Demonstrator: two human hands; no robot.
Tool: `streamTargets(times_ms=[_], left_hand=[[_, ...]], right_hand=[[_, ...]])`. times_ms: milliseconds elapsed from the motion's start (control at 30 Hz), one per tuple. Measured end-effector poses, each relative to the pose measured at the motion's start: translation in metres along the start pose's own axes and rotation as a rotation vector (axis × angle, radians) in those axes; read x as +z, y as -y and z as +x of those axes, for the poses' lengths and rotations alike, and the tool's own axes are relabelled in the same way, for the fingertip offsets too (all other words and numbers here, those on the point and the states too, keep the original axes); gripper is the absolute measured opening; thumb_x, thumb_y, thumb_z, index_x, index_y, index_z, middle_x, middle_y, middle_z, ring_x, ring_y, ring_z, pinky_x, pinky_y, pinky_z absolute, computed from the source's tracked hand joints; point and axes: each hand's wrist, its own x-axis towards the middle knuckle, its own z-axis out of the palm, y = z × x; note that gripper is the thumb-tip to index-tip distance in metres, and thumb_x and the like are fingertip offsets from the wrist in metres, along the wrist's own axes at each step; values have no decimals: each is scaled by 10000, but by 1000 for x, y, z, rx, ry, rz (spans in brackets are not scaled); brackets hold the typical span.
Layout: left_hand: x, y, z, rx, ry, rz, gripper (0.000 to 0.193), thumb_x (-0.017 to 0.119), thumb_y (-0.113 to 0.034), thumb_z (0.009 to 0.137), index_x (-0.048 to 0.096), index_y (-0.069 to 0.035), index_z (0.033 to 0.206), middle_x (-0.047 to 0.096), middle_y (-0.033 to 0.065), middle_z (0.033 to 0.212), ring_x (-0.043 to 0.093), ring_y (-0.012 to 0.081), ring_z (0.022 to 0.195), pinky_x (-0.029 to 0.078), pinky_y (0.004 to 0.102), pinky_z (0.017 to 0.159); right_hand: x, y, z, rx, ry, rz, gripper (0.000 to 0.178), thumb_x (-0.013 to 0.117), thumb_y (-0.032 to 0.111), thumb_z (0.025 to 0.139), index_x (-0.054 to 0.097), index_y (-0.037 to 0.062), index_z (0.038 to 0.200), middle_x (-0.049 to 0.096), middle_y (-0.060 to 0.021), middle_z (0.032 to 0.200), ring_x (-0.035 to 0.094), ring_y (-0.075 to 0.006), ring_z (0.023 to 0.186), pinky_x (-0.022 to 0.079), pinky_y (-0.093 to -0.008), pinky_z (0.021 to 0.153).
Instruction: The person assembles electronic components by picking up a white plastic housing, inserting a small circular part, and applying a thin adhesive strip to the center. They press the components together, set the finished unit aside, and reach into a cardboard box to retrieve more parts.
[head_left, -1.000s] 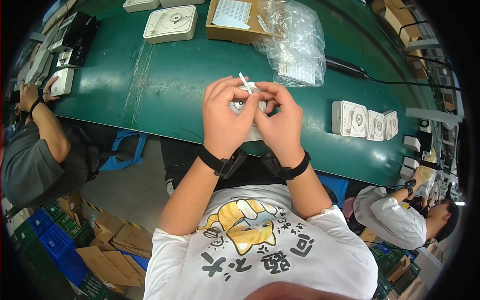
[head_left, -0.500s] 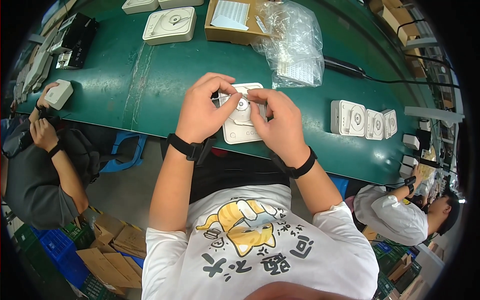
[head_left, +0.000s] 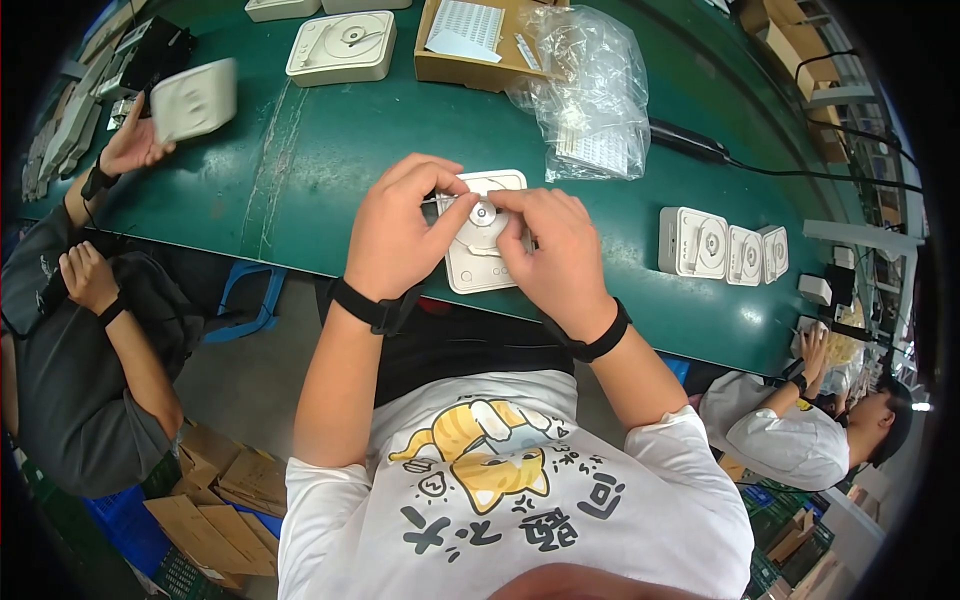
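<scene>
White plastic forms the box point(head_left: 484, 243) that we see lying face up on the green table point(head_left: 330, 180), under and between the two hands. Its long axis runs from the table's near edge toward the far side; the round disc point(head_left: 482, 212) sits nearer the far end, and small buttons point(head_left: 497, 271) mark the near end. We find the left hand point(head_left: 400, 225) with thumb and forefinger tips close together at the disc's left, and the right hand point(head_left: 560, 242) with its forefinger at the disc's right, thumb lower (whether either pair pinches something small, we cannot tell). Beyond, we see a clear plastic bag point(head_left: 597, 90) beside a carton point(head_left: 465, 71).
</scene>
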Motion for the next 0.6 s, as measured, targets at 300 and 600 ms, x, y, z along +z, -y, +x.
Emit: streamTargets(times_ms=[300,600], left_hand=[[-13,-3,-16,113,32,76,163,928,-117,958,841,-29,1065,825,170,1444,757,366,1321,590,477,1119],[0,-4,-46,264,30,87,416,991,-168,868,835,-98,1247,783,132,1585,643,415,1576,506,540,1249]], right_hand=[[-9,-2,5,-98,150,-63,454,758,-69,881,854,121,1282,808,-28,1162,762,-286,1063,556,-436,924],[-15,0,11,-193,244,-115,460,760,-55,882,850,113,1300,796,-51,1175,762,-301,1074,562,-454,918]])
